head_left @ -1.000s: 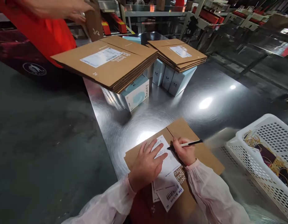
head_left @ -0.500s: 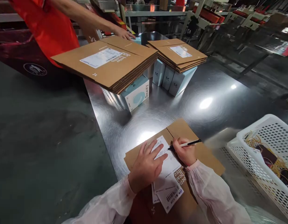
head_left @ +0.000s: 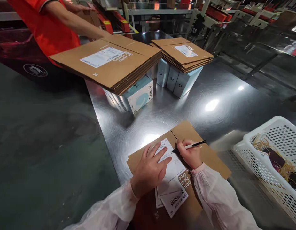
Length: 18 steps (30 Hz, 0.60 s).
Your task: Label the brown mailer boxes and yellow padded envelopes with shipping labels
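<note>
My left hand (head_left: 152, 167) lies with fingers spread over a white printed label sheet (head_left: 174, 169), pressing it to a flat brown cardboard carton (head_left: 205, 163). Between the fingers of my right hand (head_left: 190, 155) is a black and white pen (head_left: 196, 144), its dark tip touching or just above the sheet near my left fingertips. Below that sheet, further labels with barcodes (head_left: 175, 202) overlap at angles on the cardboard. White printed lettering on the carton shows beside them, partly covered.
Two stacks of flat cartons, one at left (head_left: 107, 64) and one at right (head_left: 183, 52), rest on light blue boxes (head_left: 138, 95) across the metal table (head_left: 183, 118). A white basket (head_left: 265, 159) holding rubber bands stands at right. A co-worker in red (head_left: 52, 28) reaches behind the left stack.
The co-worker's arm has drawn back left, its hand now hidden behind the left stack, and a second hand shows near a brown box. My hands and the pen have barely shifted.
</note>
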Tool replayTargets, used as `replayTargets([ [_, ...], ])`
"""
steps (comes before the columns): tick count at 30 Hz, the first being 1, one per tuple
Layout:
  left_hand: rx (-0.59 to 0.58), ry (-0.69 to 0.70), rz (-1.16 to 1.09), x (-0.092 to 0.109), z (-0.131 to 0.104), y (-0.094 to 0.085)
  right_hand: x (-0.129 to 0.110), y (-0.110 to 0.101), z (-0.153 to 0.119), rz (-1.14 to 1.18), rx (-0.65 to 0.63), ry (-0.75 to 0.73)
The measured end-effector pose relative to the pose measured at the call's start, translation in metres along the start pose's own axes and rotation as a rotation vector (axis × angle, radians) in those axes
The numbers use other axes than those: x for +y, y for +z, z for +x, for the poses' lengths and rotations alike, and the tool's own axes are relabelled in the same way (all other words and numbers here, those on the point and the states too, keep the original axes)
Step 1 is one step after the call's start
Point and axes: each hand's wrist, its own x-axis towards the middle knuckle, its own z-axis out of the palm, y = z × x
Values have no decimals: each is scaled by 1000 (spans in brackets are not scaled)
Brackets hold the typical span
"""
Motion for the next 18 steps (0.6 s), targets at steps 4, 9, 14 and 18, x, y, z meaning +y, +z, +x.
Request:
replayTargets([
  [4,11,-1,-4,1,1,-1,3,-3,-1,-14,90,41],
  [9,132,35,-70,-5,0,-2,4,-8,5,157,160,174],
  [14,200,36,-93,-12,-16,-20,-9,-23,-8,305,240,283],
  [18,201,-114,46,-7,-23,-35,-30,-41,-42,286,95,205],
])
